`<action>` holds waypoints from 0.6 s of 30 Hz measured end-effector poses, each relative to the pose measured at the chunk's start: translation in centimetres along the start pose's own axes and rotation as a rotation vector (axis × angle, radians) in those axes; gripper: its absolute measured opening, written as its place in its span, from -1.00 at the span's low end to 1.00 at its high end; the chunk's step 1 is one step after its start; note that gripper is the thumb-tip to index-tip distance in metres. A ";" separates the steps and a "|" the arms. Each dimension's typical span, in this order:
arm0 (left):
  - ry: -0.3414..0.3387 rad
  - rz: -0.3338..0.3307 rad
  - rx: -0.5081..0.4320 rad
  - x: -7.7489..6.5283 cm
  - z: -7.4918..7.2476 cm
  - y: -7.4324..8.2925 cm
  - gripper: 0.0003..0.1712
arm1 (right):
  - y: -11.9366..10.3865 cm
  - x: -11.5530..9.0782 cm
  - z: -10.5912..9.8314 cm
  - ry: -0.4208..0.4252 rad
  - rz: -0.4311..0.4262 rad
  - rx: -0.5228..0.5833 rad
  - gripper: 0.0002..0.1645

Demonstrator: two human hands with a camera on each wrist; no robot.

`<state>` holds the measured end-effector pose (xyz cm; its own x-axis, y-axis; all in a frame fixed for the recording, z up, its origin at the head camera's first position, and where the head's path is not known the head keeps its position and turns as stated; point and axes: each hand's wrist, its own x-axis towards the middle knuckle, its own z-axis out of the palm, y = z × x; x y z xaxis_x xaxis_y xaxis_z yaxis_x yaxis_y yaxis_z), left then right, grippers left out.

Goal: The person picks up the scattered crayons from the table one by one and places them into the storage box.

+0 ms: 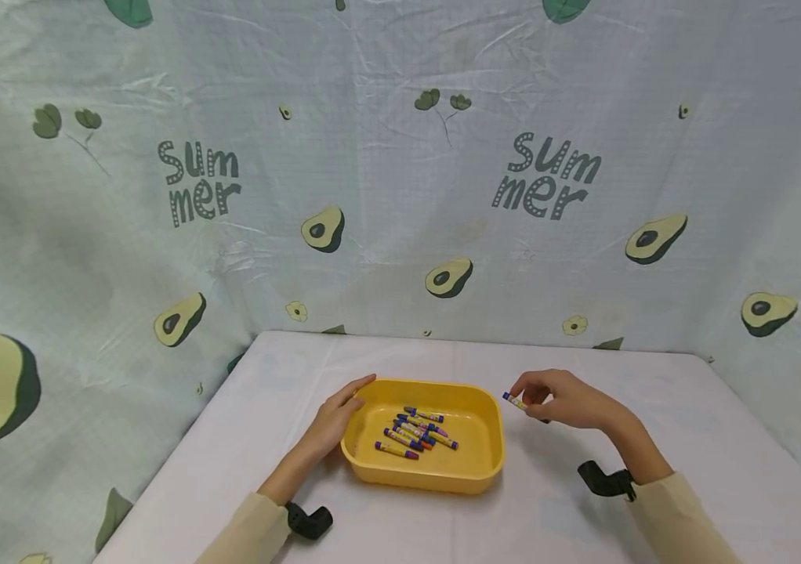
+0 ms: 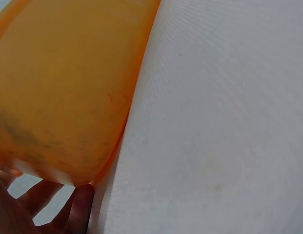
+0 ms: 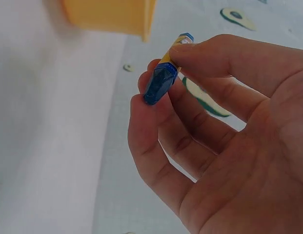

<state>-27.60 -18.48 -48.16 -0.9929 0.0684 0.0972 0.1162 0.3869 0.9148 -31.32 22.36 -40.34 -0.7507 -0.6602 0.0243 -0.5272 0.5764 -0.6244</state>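
A yellow plastic tray point(image 1: 414, 476) stands on the table, with several crayons point(image 1: 414, 431) in yellow wrappers lying loosely on its floor. My left hand point(image 1: 333, 419) holds the tray at its left end, the thumb at the rim; in the left wrist view the fingers point(image 2: 80, 207) touch the tray's orange-looking wall point(image 2: 68, 97). To the right of the tray and above the table, my right hand point(image 1: 566, 399) pinches one crayon point(image 1: 515, 401) between thumb and fingers. That crayon point(image 3: 161, 83) shows a dark blue tip and blue bands in the right wrist view.
A white cloth covers the table point(image 1: 549, 501). Behind it hangs a pale curtain point(image 1: 386, 188) printed with avocados and "summer". Each wrist wears a black camera mount, the left one point(image 1: 309, 521) close to the table by the tray's front left.
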 end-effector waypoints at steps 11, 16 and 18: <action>-0.008 0.010 -0.016 0.0 0.0 -0.1 -0.46 | -4.2 3.0 -0.2 0.001 -0.049 -0.056 -0.69; -0.004 0.008 -0.010 0.0 0.1 -0.2 -0.46 | -5.7 4.6 0.4 -0.032 -0.077 -0.074 -0.70; -0.001 0.007 -0.009 0.0 0.1 -0.1 -0.46 | -6.2 5.3 0.7 -0.045 -0.086 -0.079 -0.71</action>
<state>-27.61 -18.43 -48.32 -0.9921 0.0717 0.1028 0.1225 0.3786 0.9174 -31.72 14.98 -36.83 -0.6840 -0.7284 0.0388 -0.6194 0.5519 -0.5583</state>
